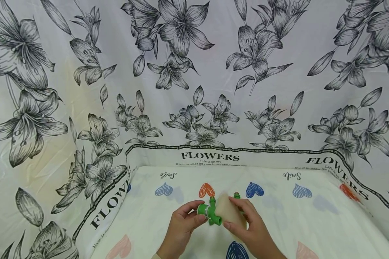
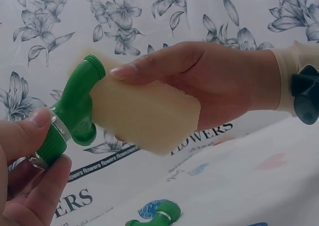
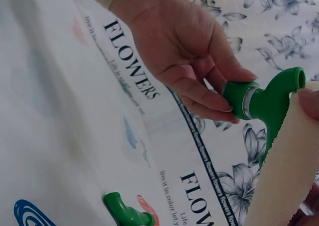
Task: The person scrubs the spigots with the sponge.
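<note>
A green Y-shaped hose splitter [image 1: 211, 211] with a metal ring round its collar is held up over the cloth. My left hand [image 1: 181, 223] pinches its wide collar between thumb and fingers, as the left wrist view also shows. In my right hand [image 1: 254, 228] is a thick cream sponge [image 1: 229, 212], gripped with the thumb on the near face and the fingers behind. The sponge [image 2: 144, 113] lies against the splitter's branches, and the right thumb sits close to one open end [image 3: 300, 79]. Part of the splitter is hidden behind the sponge in the right wrist view.
A second green fitting [image 3: 128, 212] lies on the heart-patterned white cloth [image 1: 155, 230], partly hidden behind the sponge and right hand in the head view. Flower-printed curtains [image 1: 210, 72] hang behind and to both sides of the surface.
</note>
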A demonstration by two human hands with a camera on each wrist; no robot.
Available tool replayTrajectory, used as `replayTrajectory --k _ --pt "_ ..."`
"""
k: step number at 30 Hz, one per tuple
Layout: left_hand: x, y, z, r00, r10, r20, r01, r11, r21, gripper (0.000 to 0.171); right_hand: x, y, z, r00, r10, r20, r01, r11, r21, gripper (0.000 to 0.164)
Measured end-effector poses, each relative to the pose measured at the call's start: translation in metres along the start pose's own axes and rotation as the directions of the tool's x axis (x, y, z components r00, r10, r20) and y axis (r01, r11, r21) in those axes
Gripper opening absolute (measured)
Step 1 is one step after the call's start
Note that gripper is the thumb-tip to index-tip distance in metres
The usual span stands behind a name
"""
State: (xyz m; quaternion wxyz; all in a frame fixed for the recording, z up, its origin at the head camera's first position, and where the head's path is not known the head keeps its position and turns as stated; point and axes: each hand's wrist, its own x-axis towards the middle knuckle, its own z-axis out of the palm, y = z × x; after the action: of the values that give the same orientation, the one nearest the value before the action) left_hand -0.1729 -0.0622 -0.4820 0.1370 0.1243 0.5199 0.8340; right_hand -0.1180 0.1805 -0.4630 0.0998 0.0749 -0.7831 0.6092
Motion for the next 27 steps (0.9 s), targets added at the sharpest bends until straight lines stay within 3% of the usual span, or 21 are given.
replayTrajectory --k 8,14,18,22,27 --pt "0.0 -0.0007 0.0034 0.998 -0.004 -0.061 0.005 1.0 0.021 0.045 -0.003 -0.0067 -0.0015 1.0 0.002 0.02 -0.003 0.999 0.054 0.06" --pt "0.0044 -0.0028 0.0031 0.989 -0.012 -0.145 0.017 0.999 0.035 0.04 -0.0076 -0.0055 -0.0015 0.988 -0.105 0.112 0.096 0.991 0.088 0.058" --pt "0.0035 -0.0023 0.0031 0.991 -0.021 -0.13 0.022 1.0 0.003 0.037 -0.0074 -0.0053 -0.0003 0.983 -0.139 0.116 0.133 0.989 0.057 0.059" --pt "0.0027 -0.0022 0.0046 0.993 -0.029 -0.117 0.029 1.0 -0.004 0.034 -0.0043 -0.0052 0.0005 0.988 -0.135 0.079 0.132 0.991 0.036 0.059" --pt "0.0016 -0.0036 0.0035 0.994 -0.034 -0.105 0.032 0.999 -0.025 0.033 -0.0015 -0.0009 0.0015 0.981 -0.191 0.023 0.192 0.981 -0.034 0.06"
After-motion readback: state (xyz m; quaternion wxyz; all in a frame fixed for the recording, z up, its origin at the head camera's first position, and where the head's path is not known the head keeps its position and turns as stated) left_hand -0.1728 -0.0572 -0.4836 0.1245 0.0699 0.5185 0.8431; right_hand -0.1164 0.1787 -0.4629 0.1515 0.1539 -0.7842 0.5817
